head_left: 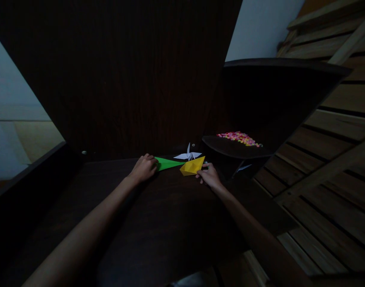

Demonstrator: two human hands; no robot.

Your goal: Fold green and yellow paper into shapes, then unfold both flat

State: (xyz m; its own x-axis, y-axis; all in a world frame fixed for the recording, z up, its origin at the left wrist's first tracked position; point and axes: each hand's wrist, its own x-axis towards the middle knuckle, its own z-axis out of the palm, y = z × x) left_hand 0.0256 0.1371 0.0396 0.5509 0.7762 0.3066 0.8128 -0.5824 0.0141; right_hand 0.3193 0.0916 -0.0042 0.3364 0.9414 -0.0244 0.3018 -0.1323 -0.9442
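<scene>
My left hand [144, 169], fingers curled, grips the wide end of a green folded paper [169, 163], long and pointed like a paper plane. Its tip points right and meets a yellow paper boat [191, 166]. The boat's right side is pinched by my right hand [210, 175], with the thumb in front. Just behind the boat stands a white paper crane [189, 154] with its wings spread. My left fingers hide part of the green paper.
Both hands are over a dark wooden desk top [158, 215] with an upright back panel [125, 79]. On a curved side shelf [224, 148] lies a heap of small pink and yellow pieces [239, 138]. Wooden slats [334, 167] stand at the right.
</scene>
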